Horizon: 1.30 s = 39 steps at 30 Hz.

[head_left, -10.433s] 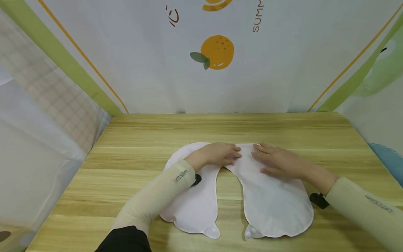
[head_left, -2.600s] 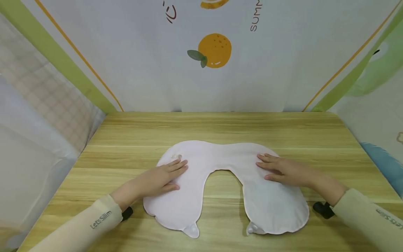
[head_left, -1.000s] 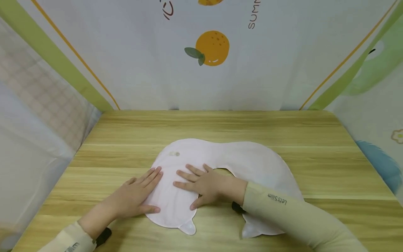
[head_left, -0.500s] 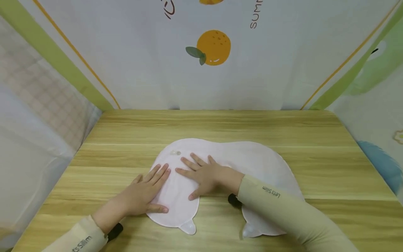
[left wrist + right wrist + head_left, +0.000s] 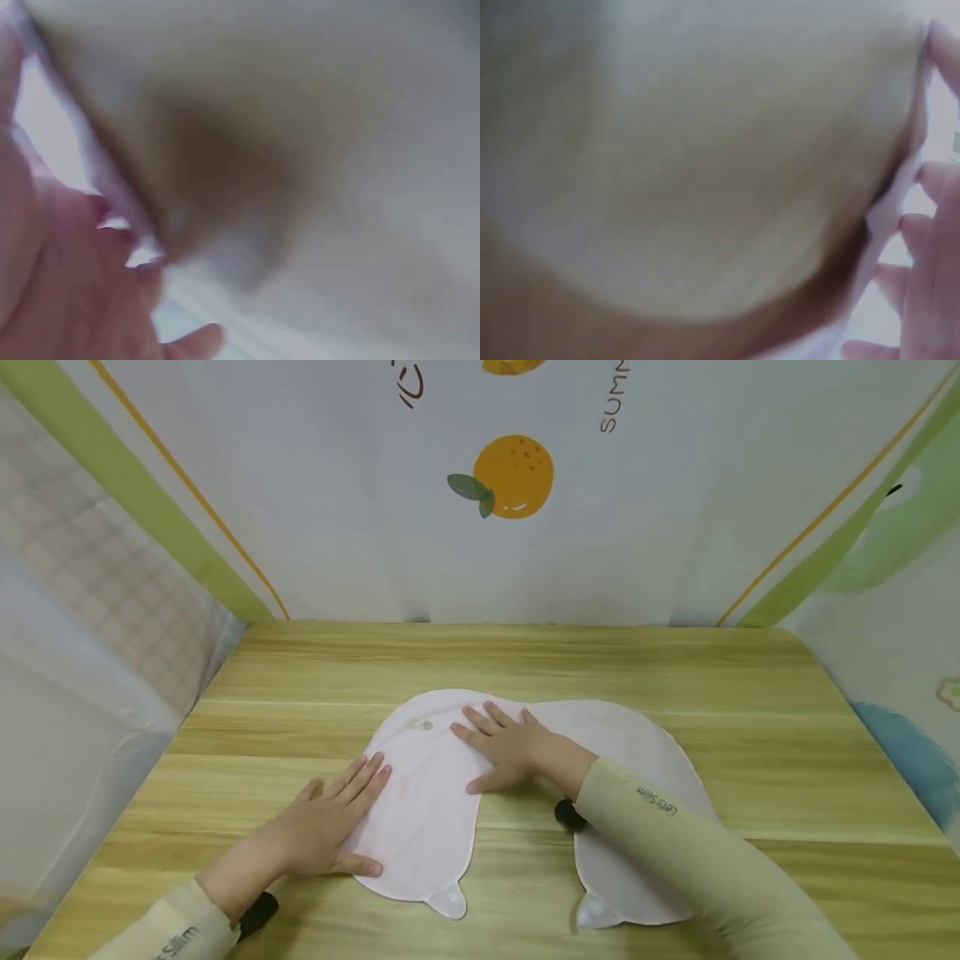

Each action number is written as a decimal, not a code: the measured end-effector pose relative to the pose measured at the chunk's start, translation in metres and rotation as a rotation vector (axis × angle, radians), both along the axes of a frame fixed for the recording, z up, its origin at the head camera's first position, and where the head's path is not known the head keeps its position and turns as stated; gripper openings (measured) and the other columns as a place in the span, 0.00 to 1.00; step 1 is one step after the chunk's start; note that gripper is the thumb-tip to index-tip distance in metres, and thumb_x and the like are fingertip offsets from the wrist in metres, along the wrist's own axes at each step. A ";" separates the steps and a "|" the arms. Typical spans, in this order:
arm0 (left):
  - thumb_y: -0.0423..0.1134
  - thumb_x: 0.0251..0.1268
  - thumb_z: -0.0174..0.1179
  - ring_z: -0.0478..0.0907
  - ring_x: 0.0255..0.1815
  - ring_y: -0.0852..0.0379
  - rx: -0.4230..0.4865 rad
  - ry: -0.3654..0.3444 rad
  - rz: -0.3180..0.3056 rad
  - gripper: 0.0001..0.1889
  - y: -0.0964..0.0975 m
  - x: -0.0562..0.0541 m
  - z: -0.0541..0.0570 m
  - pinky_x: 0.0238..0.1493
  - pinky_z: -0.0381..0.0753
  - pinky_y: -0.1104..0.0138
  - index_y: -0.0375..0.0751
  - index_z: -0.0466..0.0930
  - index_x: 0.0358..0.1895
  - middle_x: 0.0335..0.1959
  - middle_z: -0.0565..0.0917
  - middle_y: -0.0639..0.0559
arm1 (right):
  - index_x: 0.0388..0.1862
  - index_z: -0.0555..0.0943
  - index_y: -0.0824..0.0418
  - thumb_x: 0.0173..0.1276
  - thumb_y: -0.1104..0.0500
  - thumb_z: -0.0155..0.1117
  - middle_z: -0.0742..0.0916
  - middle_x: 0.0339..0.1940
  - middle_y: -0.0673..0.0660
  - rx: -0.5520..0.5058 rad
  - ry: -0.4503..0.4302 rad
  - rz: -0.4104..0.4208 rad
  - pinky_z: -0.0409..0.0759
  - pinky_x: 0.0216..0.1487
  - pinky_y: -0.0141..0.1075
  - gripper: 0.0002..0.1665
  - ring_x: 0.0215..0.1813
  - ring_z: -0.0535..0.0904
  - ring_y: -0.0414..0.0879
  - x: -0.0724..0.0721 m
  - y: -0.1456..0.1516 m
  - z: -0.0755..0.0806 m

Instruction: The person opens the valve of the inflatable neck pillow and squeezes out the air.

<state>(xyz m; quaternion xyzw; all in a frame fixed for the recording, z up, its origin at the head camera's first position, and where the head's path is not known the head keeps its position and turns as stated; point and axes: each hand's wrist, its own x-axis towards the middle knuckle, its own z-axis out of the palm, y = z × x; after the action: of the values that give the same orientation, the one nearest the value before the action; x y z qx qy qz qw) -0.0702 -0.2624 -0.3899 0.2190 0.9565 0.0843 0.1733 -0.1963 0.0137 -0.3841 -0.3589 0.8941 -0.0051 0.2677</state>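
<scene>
A flat, pale pink U-shaped inflatable neck pillow (image 5: 416,835) lies on the table, its two arms pointing toward me. Its small clear valve (image 5: 426,725) shows on the upper left part, and a snap tab (image 5: 448,902) tips the left arm. My left hand (image 5: 318,831) rests on the pillow's left edge with fingers extended. Fingers spread, my right hand (image 5: 510,752) lies flat on the pillow left of its middle, covering part of the inner curve. In both wrist views, the hands and pillow edge are blurred.
The wood-grain table (image 5: 525,656) extends around the pillow. A white curtain (image 5: 337,510) with an orange printed on it hangs behind the far edge. My right sleeve (image 5: 675,843) crosses over the pillow's right arm.
My right hand first lay on the pillow's right side, then crossed to its left arm, and has since slid away from me and rightward. My left hand went from the middle to the left edge.
</scene>
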 end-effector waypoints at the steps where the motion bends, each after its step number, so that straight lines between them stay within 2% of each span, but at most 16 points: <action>1: 0.77 0.52 0.56 0.44 0.82 0.35 0.003 0.000 -0.002 0.63 0.001 -0.001 0.002 0.63 0.54 0.23 0.35 0.44 0.80 0.82 0.44 0.36 | 0.83 0.38 0.40 0.68 0.27 0.53 0.37 0.84 0.47 0.006 0.011 -0.003 0.39 0.78 0.66 0.55 0.84 0.30 0.51 -0.001 0.001 0.001; 4: 0.72 0.56 0.58 0.46 0.81 0.34 0.026 0.005 -0.010 0.60 0.007 -0.010 0.009 0.64 0.53 0.24 0.32 0.46 0.79 0.81 0.47 0.35 | 0.83 0.38 0.42 0.69 0.28 0.52 0.38 0.84 0.48 -0.010 0.034 0.004 0.42 0.78 0.66 0.54 0.84 0.31 0.52 -0.002 -0.001 0.002; 8: 0.67 0.61 0.59 0.47 0.80 0.33 0.056 0.023 -0.043 0.55 0.019 -0.027 0.013 0.65 0.55 0.25 0.29 0.48 0.78 0.80 0.49 0.33 | 0.83 0.38 0.44 0.70 0.30 0.52 0.40 0.84 0.47 -0.096 0.034 0.056 0.41 0.77 0.68 0.54 0.84 0.31 0.51 -0.004 -0.013 -0.002; 13: 0.64 0.61 0.61 0.46 0.81 0.32 0.048 0.003 -0.050 0.55 0.029 -0.046 0.010 0.68 0.54 0.27 0.26 0.47 0.77 0.80 0.48 0.30 | 0.83 0.38 0.44 0.70 0.29 0.52 0.42 0.84 0.45 -0.140 0.015 0.076 0.40 0.77 0.69 0.54 0.84 0.31 0.50 -0.008 -0.029 -0.007; 17: 0.66 0.58 0.63 0.44 0.81 0.33 0.015 -0.015 -0.046 0.59 0.029 -0.052 0.005 0.69 0.53 0.28 0.26 0.46 0.77 0.80 0.46 0.30 | 0.83 0.37 0.44 0.68 0.28 0.54 0.41 0.84 0.43 -0.123 -0.003 0.054 0.39 0.77 0.67 0.57 0.84 0.31 0.48 -0.013 -0.032 -0.009; 25: 0.72 0.55 0.59 0.41 0.82 0.35 -0.018 -0.020 -0.011 0.62 0.018 -0.047 -0.001 0.67 0.53 0.26 0.31 0.42 0.79 0.81 0.41 0.34 | 0.83 0.37 0.41 0.67 0.25 0.51 0.37 0.83 0.42 -0.051 0.016 0.046 0.38 0.78 0.66 0.57 0.84 0.29 0.48 -0.021 -0.027 -0.011; 30: 0.73 0.54 0.59 0.43 0.81 0.34 -0.013 -0.025 0.035 0.62 0.014 -0.034 0.001 0.67 0.50 0.25 0.32 0.43 0.79 0.81 0.42 0.33 | 0.82 0.31 0.40 0.65 0.22 0.50 0.31 0.82 0.43 -0.020 -0.045 -0.022 0.35 0.79 0.65 0.60 0.83 0.23 0.48 -0.022 -0.015 -0.012; 33: 0.74 0.53 0.59 0.45 0.81 0.33 0.004 -0.003 0.051 0.63 0.008 -0.027 0.001 0.67 0.48 0.25 0.31 0.43 0.79 0.81 0.43 0.32 | 0.80 0.26 0.37 0.63 0.20 0.48 0.27 0.80 0.42 0.012 -0.064 -0.067 0.32 0.79 0.64 0.62 0.82 0.20 0.47 -0.027 -0.009 -0.016; 37: 0.75 0.52 0.58 0.46 0.80 0.31 0.019 0.018 0.048 0.63 -0.005 -0.021 0.001 0.67 0.47 0.24 0.31 0.45 0.79 0.81 0.45 0.32 | 0.78 0.23 0.35 0.60 0.17 0.47 0.26 0.80 0.42 0.040 -0.062 -0.102 0.31 0.79 0.64 0.63 0.81 0.18 0.48 -0.033 -0.002 -0.020; 39: 0.75 0.51 0.59 0.46 0.80 0.31 0.020 0.012 0.060 0.63 -0.012 -0.019 0.002 0.66 0.47 0.24 0.32 0.46 0.79 0.81 0.46 0.32 | 0.79 0.25 0.38 0.61 0.18 0.48 0.28 0.81 0.45 0.022 -0.068 -0.120 0.31 0.79 0.64 0.64 0.82 0.20 0.49 -0.032 0.001 -0.017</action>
<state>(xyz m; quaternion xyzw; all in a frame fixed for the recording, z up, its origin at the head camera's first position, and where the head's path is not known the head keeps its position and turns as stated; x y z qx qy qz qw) -0.0897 -0.2745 -0.3874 0.1924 0.9628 0.0977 0.1625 -0.2285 0.0151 -0.4015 -0.3013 0.9044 -0.0237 0.3011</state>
